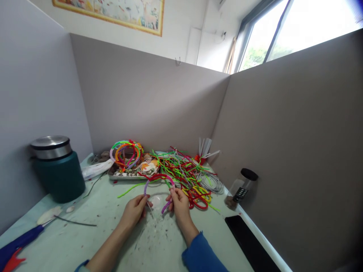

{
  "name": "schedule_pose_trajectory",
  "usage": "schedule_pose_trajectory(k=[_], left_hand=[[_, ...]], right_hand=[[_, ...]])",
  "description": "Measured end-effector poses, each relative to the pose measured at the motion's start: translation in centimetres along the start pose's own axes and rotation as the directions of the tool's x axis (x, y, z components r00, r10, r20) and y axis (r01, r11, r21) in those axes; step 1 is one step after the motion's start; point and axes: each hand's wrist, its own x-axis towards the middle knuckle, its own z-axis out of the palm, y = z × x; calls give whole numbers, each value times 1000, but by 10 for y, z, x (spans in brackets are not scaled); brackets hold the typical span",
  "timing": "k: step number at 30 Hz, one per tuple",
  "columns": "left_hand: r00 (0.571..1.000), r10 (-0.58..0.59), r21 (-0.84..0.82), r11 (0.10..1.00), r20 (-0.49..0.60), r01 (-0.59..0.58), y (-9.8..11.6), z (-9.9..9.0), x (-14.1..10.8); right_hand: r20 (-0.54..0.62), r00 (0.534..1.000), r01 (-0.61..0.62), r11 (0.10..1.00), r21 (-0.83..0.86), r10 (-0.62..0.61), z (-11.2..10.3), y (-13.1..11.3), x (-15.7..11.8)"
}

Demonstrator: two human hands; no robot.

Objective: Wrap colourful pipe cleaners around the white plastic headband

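Note:
Both hands hold an arched wire wrapped in coloured pipe cleaner (159,176), with lilac, red and pink stretches. My left hand (134,211) pinches its lilac left side, and a thin bare wire end pokes out below the fingers. On the other side, my right hand (179,204) closes its fingertips on the pink part, where a purple end hangs down. Behind the hands lies a tangled heap of green, red and yellow pipe cleaners (181,166). A loose green pipe cleaner (131,189) stretches left of the arch.
A metal tray (119,177) holds shells and finished-looking coloured rings (116,151). Left are a teal jar (61,175) and a blue glue gun (19,241). Right stand coiled grey wire (212,183), white sticks (204,147), a black-lidded container (241,189) and a black slab (249,241). Partitions surround the table.

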Motion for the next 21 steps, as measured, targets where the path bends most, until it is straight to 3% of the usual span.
schedule_pose_trajectory(k=[21], left_hand=[[999, -16, -64, 998, 35, 18, -14, -1, 7]], right_hand=[[56, 998, 35, 996, -77, -31, 2, 6, -3]])
